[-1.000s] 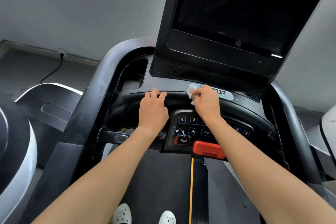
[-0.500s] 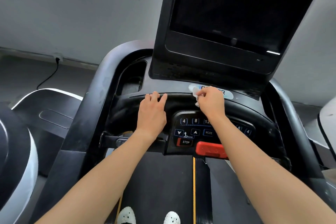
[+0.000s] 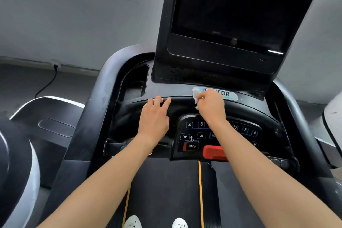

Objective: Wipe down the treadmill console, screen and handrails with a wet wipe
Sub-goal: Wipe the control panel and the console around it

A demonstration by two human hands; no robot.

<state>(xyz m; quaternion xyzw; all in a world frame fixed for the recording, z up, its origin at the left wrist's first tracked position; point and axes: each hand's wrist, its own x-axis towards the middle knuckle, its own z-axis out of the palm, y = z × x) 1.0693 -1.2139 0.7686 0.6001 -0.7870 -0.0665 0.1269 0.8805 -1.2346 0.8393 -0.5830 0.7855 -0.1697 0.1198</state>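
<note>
Grey wall (image 3: 74,15) behind: right hand (image 3: 211,105) pinches wet wipe (image 3: 195,96) on console (image 3: 166,87) mid-frame, left hand (image 3: 154,118) resting flat; overlapping strokes advisable.

- Wipe (image 3: 195,96): pinched in right hand (image 3: 211,105), at that hand's left edge, on console (image 3: 166,89).
- Label (image 3: 228,94): partly under right hand, running out to its right.
- Left hand (image 3: 154,116): left of right hand, apart; fingertips on console lip.
- Screen (image 3: 231,5): beyond and above both hands.
- Cup well (image 3: 133,83): beyond left hand, to its left.
- Keypad (image 3: 196,133): nearer than right hand, under its wrist; stop key (image 3: 192,146) at keypad's near edge.
- Belt (image 3: 162,190), shoes (image 3: 132,221): below forearms, nearest.
</note>
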